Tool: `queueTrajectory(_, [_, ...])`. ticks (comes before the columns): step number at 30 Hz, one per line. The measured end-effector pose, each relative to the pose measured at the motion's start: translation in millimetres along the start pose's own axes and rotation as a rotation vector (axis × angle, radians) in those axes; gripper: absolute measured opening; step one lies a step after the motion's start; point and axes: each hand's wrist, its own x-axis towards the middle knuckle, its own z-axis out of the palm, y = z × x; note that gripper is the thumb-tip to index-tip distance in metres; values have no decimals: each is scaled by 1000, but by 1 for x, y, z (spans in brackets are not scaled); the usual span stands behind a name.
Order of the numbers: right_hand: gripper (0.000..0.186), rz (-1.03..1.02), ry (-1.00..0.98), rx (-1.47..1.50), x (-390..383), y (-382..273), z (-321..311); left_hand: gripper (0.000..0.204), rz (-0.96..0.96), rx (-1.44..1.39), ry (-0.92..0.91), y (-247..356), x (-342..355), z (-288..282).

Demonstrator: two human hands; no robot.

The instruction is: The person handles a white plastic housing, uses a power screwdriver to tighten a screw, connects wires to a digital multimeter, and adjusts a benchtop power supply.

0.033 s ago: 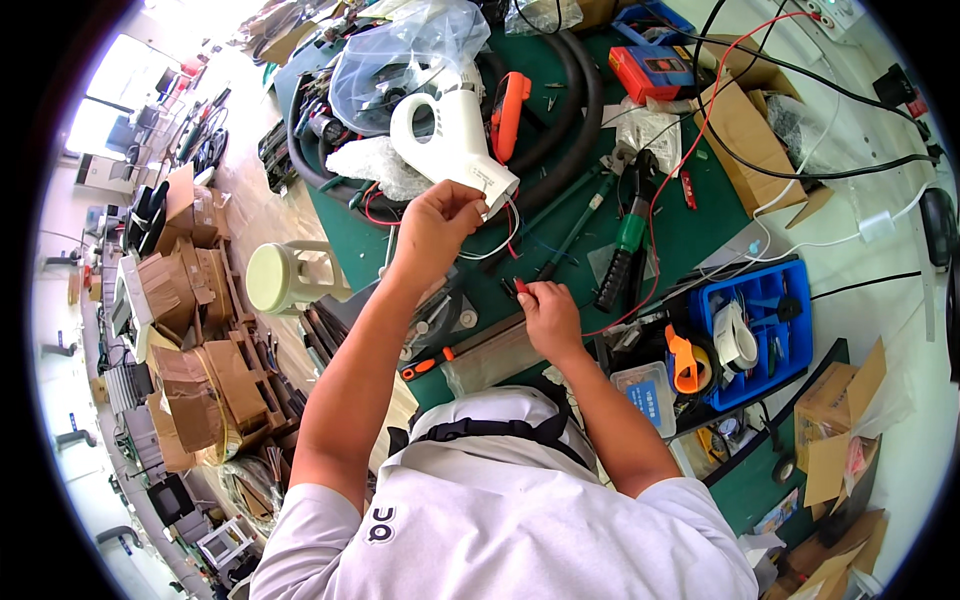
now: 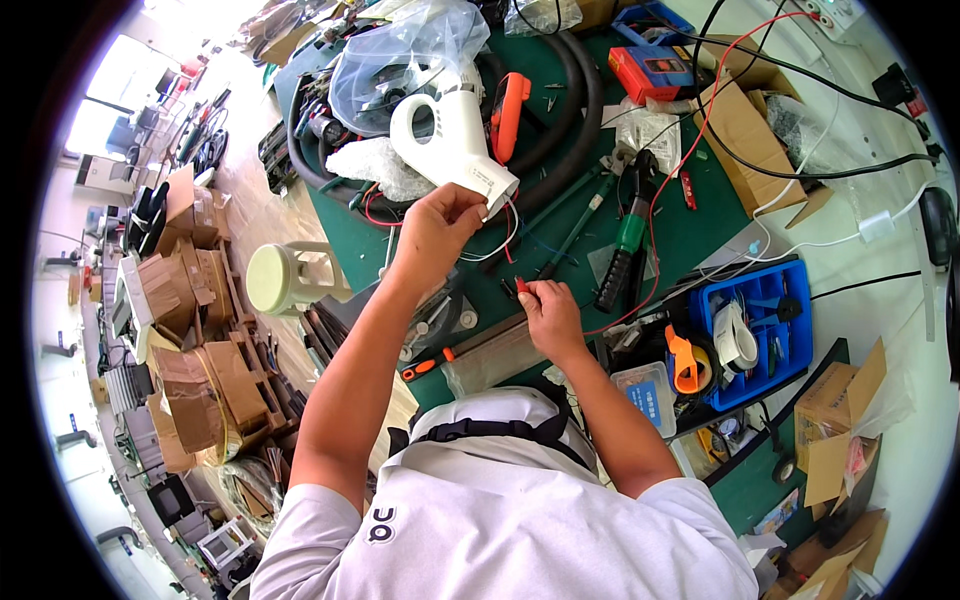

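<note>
A white gun-shaped housing (image 2: pixel 455 140) with a loop handle lies on the green work mat (image 2: pixel 690 235), its open end toward me. At that end, my left hand (image 2: pixel 437 235) is closed in a pinch; what its fingertips hold is too small to make out. Thin white and red wires (image 2: pixel 512 225) hang out beside the fingers. Lower and to the right, my right hand (image 2: pixel 553 320) is closed around a red test probe (image 2: pixel 521 286). A red lead (image 2: pixel 655 215) runs from near this hand up to the far right.
Green-handled cutters (image 2: pixel 630 235) lie right of the housing, an orange handheld device (image 2: pixel 510 115) behind it. Thick black cable (image 2: pixel 590 110) curves across the mat. A blue bin (image 2: pixel 795 345) with tape rolls stands at right, an open cardboard box (image 2: pixel 750 140) beyond. A pale stool (image 2: pixel 280 278) stands left.
</note>
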Motion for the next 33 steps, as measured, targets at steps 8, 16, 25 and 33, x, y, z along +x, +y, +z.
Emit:
queueTrajectory(8, [27, -34, 45, 228, 13, -30, -29, 12, 269, 428, -185, 8, -18, -3])
queueTrajectory(16, [25, -51, 64, 207, 18, -40, -39, 11, 387, 499, -223, 1, -21, -1])
queueTrajectory(25, [34, -45, 76, 192, 18, -35, -38, 11, 414, 502, -224, 2, -22, 3])
queueTrajectory(33, [21, -26, 62, 188, 18, -41, -42, 11, 437, 527, -253, 2, -22, 3])
